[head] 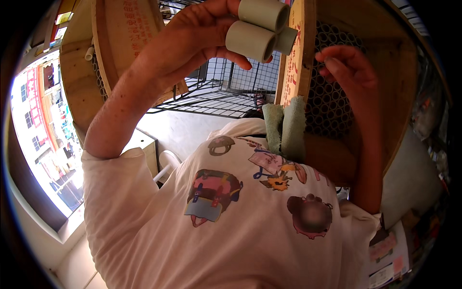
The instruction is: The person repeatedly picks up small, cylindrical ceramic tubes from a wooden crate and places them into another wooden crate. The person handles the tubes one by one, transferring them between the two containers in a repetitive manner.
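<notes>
Near the top centre, my left hand [202, 32] grips short, grey-green plastic or ceramic tubes [249, 40]; three tube ends show, two side by side and a third behind them. Its fingers wrap the tubes from the left. My right hand [346, 67], fingers bent and thumb near the forefinger, is apart from them at the right. Nothing plain to see is in it. Behind it, many similar tubes [328, 108] stand packed, ends outward, in a wooden box [386, 79].
A green towel [294, 126] hangs over the near edge of the right box. Another wooden box [77, 86] holding tubes is at the left, with one loose tube [89, 53] on top. Between the boxes is a black wire basket [242, 77]. A white stool [169, 160] stands lower left.
</notes>
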`<state>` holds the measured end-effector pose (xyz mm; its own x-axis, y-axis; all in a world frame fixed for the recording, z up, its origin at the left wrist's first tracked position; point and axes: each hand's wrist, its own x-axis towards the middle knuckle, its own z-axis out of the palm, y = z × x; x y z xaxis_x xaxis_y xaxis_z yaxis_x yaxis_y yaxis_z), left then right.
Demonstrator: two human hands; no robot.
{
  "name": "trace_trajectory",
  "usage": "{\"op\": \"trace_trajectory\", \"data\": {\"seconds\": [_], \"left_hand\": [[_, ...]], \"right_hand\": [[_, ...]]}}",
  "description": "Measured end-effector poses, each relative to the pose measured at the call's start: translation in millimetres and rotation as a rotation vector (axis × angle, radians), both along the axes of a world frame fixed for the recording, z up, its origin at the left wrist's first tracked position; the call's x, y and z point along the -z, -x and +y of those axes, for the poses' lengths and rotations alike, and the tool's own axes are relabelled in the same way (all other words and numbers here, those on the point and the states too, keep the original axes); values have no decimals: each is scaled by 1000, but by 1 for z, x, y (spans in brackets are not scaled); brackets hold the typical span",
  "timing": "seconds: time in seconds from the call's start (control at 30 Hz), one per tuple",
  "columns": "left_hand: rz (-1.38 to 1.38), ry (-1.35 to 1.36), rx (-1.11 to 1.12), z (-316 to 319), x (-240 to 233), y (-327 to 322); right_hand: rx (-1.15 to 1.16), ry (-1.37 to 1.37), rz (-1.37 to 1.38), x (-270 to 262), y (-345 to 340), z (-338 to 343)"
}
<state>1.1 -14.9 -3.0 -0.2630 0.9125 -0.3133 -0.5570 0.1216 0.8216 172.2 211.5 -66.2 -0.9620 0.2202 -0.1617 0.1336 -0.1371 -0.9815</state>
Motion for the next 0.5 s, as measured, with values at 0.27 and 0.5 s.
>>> {"op": "trace_trajectory", "data": {"seconds": [0.27, 0.5], "left_hand": [[187, 79, -17, -8, 3, 0], [156, 55, -5, -4, 2, -4]], "right_hand": [[1, 121, 216, -20, 9, -37], [81, 210, 184, -14, 13, -42]]}}
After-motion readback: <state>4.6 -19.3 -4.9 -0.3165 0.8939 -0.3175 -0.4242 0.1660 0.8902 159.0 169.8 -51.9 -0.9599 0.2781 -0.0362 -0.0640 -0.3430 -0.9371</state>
